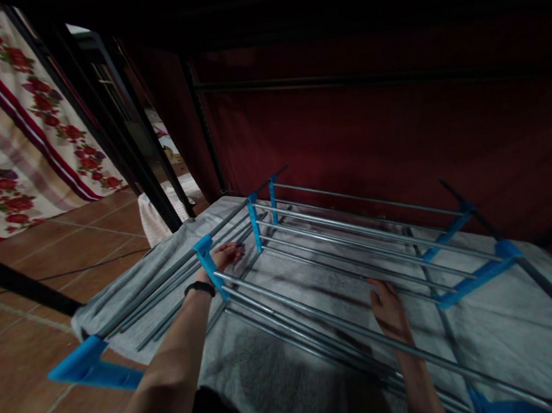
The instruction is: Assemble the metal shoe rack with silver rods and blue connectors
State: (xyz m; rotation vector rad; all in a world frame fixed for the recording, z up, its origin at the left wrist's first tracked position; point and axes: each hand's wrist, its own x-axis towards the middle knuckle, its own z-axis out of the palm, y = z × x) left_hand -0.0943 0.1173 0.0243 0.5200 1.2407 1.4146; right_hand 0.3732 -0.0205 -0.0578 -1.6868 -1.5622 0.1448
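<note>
- We are reaching our left hand [225,256] through the metal rods [352,227], its fingers curling at a blue plastic connector [208,260]; we cannot tell whether it is gripping.
- Our right hand [389,308] is lying open, palm down, under the rods on the grey cloth [499,336].
- The rod frame is lying across the grey cloth, beside the tiled floor [49,245].
- A dark red fabric wall [392,118] is hanging behind.

left hand [223,257] on rack rods [352,233] | right hand [389,308] under rods | grey cloth [499,336] beneath
</note>
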